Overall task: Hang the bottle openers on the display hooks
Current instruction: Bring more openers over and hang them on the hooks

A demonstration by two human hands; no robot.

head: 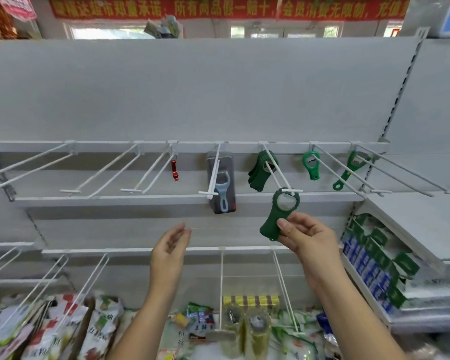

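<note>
My right hand pinches the lower end of a dark green bottle opener, whose ring sits at the tip of a white display hook. Further back on that same hook hang several matching green openers. A brighter green opener hangs on the hook to the right, and a slim green one hangs further right. A small red opener hangs on a hook to the left. My left hand is raised, fingers relaxed, holding nothing.
A carded blue-grey peeler hangs on the middle hook. Bare white hooks run along the rail to the left. Packaged food fills the bins below, and blue and green boxes lie on the right shelf.
</note>
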